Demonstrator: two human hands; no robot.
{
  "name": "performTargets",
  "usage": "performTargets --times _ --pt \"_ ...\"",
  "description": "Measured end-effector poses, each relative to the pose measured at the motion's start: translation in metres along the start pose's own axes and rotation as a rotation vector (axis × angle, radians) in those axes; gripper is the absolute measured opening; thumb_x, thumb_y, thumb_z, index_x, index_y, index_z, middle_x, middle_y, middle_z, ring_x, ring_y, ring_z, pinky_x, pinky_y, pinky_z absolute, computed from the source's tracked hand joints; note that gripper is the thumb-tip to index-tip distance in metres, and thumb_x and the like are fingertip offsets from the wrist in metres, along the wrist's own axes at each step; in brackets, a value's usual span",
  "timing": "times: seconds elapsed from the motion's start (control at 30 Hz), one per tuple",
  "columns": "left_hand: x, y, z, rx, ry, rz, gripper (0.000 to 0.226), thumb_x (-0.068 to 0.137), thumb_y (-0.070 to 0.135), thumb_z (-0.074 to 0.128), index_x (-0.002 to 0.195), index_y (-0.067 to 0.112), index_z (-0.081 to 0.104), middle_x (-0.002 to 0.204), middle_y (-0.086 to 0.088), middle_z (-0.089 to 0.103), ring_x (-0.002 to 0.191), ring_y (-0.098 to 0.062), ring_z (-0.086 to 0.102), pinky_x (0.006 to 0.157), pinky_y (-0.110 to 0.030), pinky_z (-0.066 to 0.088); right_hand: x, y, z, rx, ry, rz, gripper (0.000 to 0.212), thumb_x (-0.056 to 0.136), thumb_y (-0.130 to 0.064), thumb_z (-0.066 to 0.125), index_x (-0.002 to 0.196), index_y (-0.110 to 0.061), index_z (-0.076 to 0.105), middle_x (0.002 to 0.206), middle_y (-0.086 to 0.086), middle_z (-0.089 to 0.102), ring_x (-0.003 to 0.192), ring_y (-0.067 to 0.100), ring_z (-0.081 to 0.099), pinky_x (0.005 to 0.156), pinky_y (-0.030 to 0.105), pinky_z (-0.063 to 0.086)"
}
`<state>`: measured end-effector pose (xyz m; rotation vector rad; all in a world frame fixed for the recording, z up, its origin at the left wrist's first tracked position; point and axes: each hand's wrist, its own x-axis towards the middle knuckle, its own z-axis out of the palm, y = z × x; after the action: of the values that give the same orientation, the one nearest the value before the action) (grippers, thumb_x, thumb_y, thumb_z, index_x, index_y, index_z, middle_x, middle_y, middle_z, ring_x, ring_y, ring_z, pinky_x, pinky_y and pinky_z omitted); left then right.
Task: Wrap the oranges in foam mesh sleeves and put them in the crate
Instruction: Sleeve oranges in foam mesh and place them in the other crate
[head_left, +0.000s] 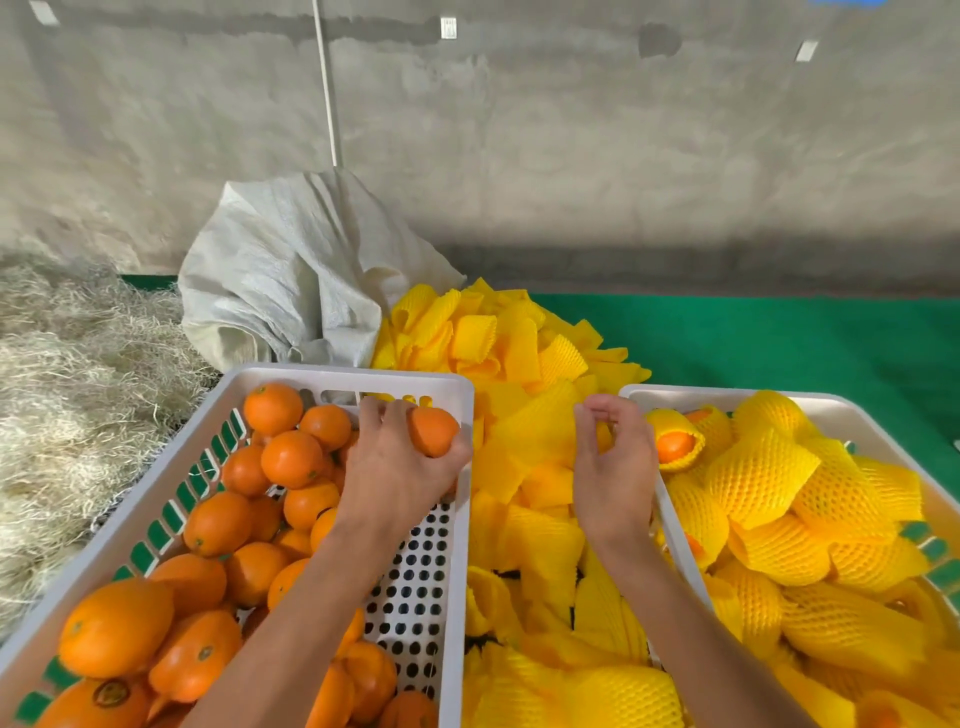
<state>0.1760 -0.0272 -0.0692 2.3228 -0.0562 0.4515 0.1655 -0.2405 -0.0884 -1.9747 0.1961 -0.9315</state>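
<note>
2 white crates are sitting side by side: left crate holding bare oranges, right crate holding wrapped oranges. Sleeve pile is lying between them. Left hand is gripping 1 orange over the left crate's far corner. Right hand is pinching a yellow sleeve above the pile.

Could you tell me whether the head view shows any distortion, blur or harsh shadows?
Head view: wide-angle bending bows the white pole; light is soft and even, without hard shadows or glare; the left hand on its orange is sharp enough, while the wrapped oranges at the lower right look smeared.
</note>
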Motion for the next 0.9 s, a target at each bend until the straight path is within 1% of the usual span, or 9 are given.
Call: performTargets --times 0.1,0.23,0.33,0.43,0.53,0.67,0.77,0.83,0.9 --pt "-0.010 0.028 -0.002 -0.356 -0.077 -0.035 0.058 0.082 0.069 0.067 0.119 0.024 0.059 0.112 0.006 0.057 0.096 -0.012 0.062 0.076 -0.029 0.055 -0.003 -0.013 -0.004 0.077 0.059 -0.090 0.015 0.104 -0.029 0.059 0.113 -0.017 0.063 0.104 -0.008 0.061 0.102 0.006 0.057 0.087 0.007 0.039" --pt "-0.027 0.055 0.011 -0.936 -0.445 -0.346 0.035 0.100 0.043 0.063 0.128 0.022 0.062 0.116 -0.018 0.063 0.095 -0.038 0.074 0.075 -0.040 0.064 -0.011 -0.028 -0.005 0.156 0.001 -0.167 0.010 0.103 -0.023 0.061 0.111 -0.017 0.064 0.104 -0.007 0.061 0.103 0.009 0.060 0.086 0.013 0.045" --pt "-0.028 0.058 0.018 -1.066 -0.453 -0.417 0.027 0.106 0.027 0.055 0.132 0.022 0.061 0.122 -0.028 0.055 0.103 -0.033 0.064 0.084 -0.050 0.062 -0.019 -0.033 -0.004 0.221 -0.097 -0.201 0.009 0.103 -0.020 0.061 0.110 -0.018 0.065 0.105 -0.005 0.062 0.102 0.016 0.064 0.083 0.020 0.051" --pt "-0.026 0.057 0.020 -1.211 -0.414 -0.445 0.046 0.097 0.041 0.070 0.130 0.013 0.058 0.121 -0.018 0.059 0.109 -0.023 0.064 0.086 -0.045 0.060 -0.023 -0.035 0.000 0.309 -0.153 -0.197 0.009 0.101 -0.017 0.063 0.110 -0.018 0.065 0.107 -0.004 0.062 0.103 0.022 0.065 0.083 0.028 0.055" --pt "-0.031 0.055 0.022 -1.163 -0.344 -0.380 0.067 0.075 0.045 0.089 0.129 0.021 0.058 0.124 -0.012 0.067 0.109 -0.024 0.073 0.082 -0.039 0.062 -0.023 -0.036 0.002 0.499 -0.248 -0.113 0.020 0.098 -0.015 0.068 0.115 -0.026 0.063 0.116 -0.001 0.062 0.115 0.026 0.063 0.092 0.026 0.055" --pt "-0.029 0.051 0.022 -1.112 -0.181 -0.284 0.043 0.086 0.014 0.083 0.122 0.020 0.060 0.101 0.001 0.074 0.091 -0.021 0.075 0.071 -0.032 0.062 -0.022 -0.028 0.000 0.428 -0.333 -0.056 0.039 0.096 -0.008 0.069 0.129 -0.026 0.061 0.133 -0.008 0.063 0.129 0.015 0.058 0.096 0.018 0.050" --pt "-0.027 0.043 0.020 -0.982 -0.173 -0.167 0.043 0.085 0.003 0.081 0.119 0.021 0.061 0.093 0.006 0.072 0.076 -0.015 0.070 0.064 -0.031 0.061 -0.020 -0.021 0.000 0.299 -0.424 0.044 0.037 0.100 -0.011 0.065 0.130 -0.031 0.065 0.119 -0.014 0.072 0.096 -0.002 0.064 0.079 0.021 0.053" --pt "-0.027 0.040 0.019 -0.910 -0.181 -0.127 0.045 0.081 0.005 0.082 0.116 0.023 0.062 0.091 0.006 0.070 0.072 -0.014 0.067 0.062 -0.035 0.061 -0.021 -0.021 0.000 0.323 -0.435 0.123 0.036 0.102 -0.004 0.059 0.125 -0.030 0.070 0.100 -0.016 0.076 0.069 0.004 0.060 0.060 0.023 0.050" --pt "-0.024 0.037 0.016 -0.913 -0.125 -0.165 0.040 0.080 0.005 0.081 0.111 0.025 0.064 0.087 0.004 0.067 0.069 -0.013 0.065 0.060 -0.036 0.062 -0.014 -0.025 -0.003 0.540 -0.380 0.376 0.039 0.102 0.004 0.051 0.124 -0.021 0.071 0.091 -0.013 0.078 0.068 0.008 0.067 0.059 0.023 0.054"
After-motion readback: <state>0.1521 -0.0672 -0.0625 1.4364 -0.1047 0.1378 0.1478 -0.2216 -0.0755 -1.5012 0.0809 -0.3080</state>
